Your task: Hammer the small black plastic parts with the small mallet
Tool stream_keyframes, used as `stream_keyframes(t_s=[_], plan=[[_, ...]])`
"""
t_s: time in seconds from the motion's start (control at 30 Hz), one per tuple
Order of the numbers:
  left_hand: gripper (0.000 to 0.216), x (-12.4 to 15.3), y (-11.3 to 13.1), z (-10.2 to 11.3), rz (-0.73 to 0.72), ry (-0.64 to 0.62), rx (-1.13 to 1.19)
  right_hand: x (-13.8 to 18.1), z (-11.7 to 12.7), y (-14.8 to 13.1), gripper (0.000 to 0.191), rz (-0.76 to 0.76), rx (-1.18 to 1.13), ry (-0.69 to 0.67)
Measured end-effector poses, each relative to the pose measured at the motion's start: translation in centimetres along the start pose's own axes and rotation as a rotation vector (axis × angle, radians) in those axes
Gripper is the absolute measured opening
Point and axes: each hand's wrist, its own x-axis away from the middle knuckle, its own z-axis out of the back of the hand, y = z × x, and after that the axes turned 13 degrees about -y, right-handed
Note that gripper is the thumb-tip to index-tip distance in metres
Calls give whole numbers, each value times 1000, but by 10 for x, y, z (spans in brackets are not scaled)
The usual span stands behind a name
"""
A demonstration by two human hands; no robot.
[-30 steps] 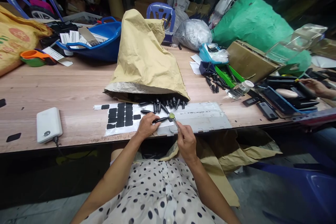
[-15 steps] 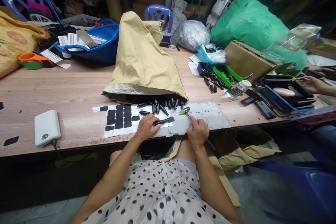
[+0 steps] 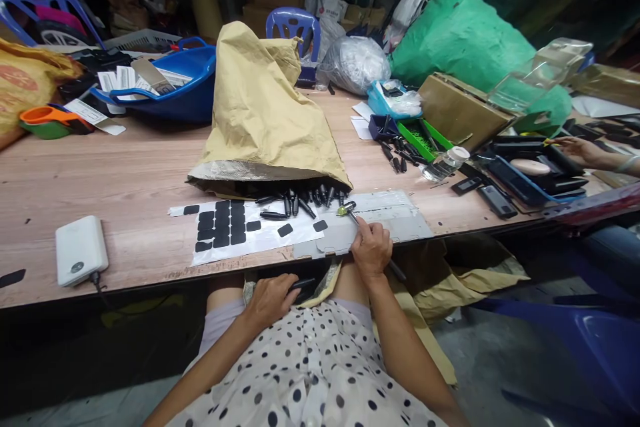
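Observation:
My left hand (image 3: 273, 299) is down at my lap, below the table edge, closed round a slim black part (image 3: 303, 284). My right hand (image 3: 373, 248) rests at the table's front edge, gripping a small hammer (image 3: 347, 209) whose yellow-green head lies on a grey sheet (image 3: 395, 213). Left of it lies a white backing sheet (image 3: 235, 233) with several black pads on it. Behind, a tan paper sack (image 3: 265, 120) lies on its side with several black parts (image 3: 305, 200) spilling from its mouth.
A white power bank (image 3: 80, 259) sits near the front left edge. A blue basin (image 3: 190, 90) stands at the back left. A green tray (image 3: 425, 137), a small bottle (image 3: 445, 165) and black trays (image 3: 530, 170) fill the right, where another person's hand (image 3: 583, 149) works.
My left hand has dropped from the table to my lap with the black part. My right hand moved the hammer rightward, and its head now lies on the grey sheet.

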Motion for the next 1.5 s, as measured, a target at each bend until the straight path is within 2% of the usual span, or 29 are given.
stream_keyframes(t_s=[0.07,0.1,0.17,0.2,0.27,0.3,0.4,0.43,0.5,0.57,0.7,0.83,0.97,1.17,1.33,1.5], plan=[[19,1,-4,-1,119,-117,-16,0,-1,0,34,3,4,2],[19,0,-4,2,127,-171,-1,0,-1,0,34,5,4,1],[21,-4,-3,14,44,-218,88,0,-1,0,35,6,0,-6],[21,-8,-2,23,-17,-199,152,0,-1,0,36,6,-3,-12],[22,-19,-2,43,-76,-71,250,0,0,0,35,5,-8,-25],[24,-26,-5,54,-48,29,259,0,0,-1,35,4,-7,-30],[27,-48,-22,81,197,365,102,0,0,-2,35,3,6,-24],[29,-54,-29,87,284,434,31,0,-1,-3,35,5,13,-16],[31,-62,-43,93,404,477,-74,0,-1,-3,35,14,21,-2],[27,-65,-54,93,448,453,-113,0,-2,-4,35,19,26,-2],[16,-58,-62,87,413,422,-72,1,-4,-4,35,4,31,-28],[14,-54,-51,79,267,381,15,1,-5,-5,34,-3,36,-35],[14,-66,-33,69,112,332,84,1,-3,-5,35,-1,-4,-46],[11,-86,-32,59,77,318,184,-1,1,-5,35,-12,-65,-77],[11,-86,-35,59,76,317,229,-5,10,-1,35,-45,-232,-121],[11,-85,-31,60,82,314,253,6,36,-22,37,110,-572,-117]])
